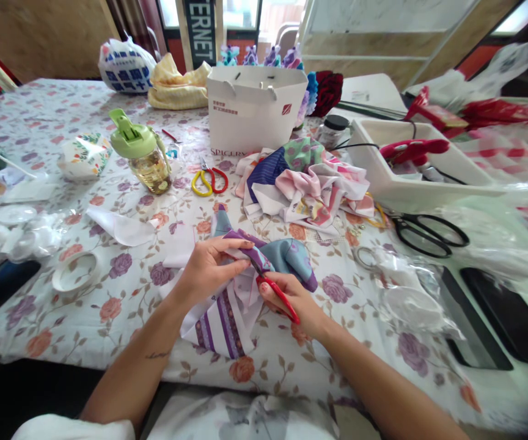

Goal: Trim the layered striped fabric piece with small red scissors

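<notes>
My left hand pinches a piece of purple, blue and white patterned fabric that lies on the floral tablecloth in front of me. My right hand is closed round the red handles of a pair of scissors, whose blades meet the fabric just by my left fingers. The cloth bunches up blue and purple beyond the scissors and hangs striped toward the table's near edge.
A heap of fabric scraps, yellow-and-red scissors, a green-lidded bottle, a white paper bag, a white tray, black scissors, a tape roll and plastic bags lie around.
</notes>
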`<action>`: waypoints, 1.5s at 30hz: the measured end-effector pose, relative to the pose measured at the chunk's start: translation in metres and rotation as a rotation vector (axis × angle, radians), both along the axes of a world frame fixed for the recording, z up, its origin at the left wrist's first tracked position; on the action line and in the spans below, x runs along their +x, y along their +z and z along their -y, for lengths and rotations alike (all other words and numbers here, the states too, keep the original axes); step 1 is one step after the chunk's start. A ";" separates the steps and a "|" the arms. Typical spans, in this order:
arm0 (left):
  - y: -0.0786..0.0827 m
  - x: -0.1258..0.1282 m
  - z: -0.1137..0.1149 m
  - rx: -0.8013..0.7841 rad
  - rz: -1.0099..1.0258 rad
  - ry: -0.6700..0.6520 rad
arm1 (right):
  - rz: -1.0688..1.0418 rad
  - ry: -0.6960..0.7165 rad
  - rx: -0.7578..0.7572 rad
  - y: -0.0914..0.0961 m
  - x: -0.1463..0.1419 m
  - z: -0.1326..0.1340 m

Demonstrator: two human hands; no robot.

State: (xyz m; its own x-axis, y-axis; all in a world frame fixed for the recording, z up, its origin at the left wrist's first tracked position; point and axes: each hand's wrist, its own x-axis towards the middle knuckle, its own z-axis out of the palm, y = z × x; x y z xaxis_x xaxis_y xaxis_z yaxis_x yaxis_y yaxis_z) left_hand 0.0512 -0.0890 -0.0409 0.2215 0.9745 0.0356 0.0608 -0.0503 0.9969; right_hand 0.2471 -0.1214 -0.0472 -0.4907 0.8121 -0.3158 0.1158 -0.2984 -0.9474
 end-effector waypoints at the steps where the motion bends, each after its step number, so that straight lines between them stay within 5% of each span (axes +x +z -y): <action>1: 0.000 0.000 0.000 0.003 0.002 -0.002 | 0.002 0.002 0.000 -0.001 0.000 0.000; 45: 0.001 0.001 0.000 -0.068 0.033 0.039 | 0.022 -0.048 -0.007 0.000 -0.002 0.002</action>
State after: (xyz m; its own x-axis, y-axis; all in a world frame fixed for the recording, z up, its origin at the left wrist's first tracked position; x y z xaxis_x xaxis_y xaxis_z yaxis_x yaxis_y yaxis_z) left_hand 0.0527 -0.0886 -0.0396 0.1833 0.9827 -0.0247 0.0283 0.0198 0.9994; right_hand 0.2446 -0.1232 -0.0468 -0.4441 0.8324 -0.3315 0.1218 -0.3105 -0.9427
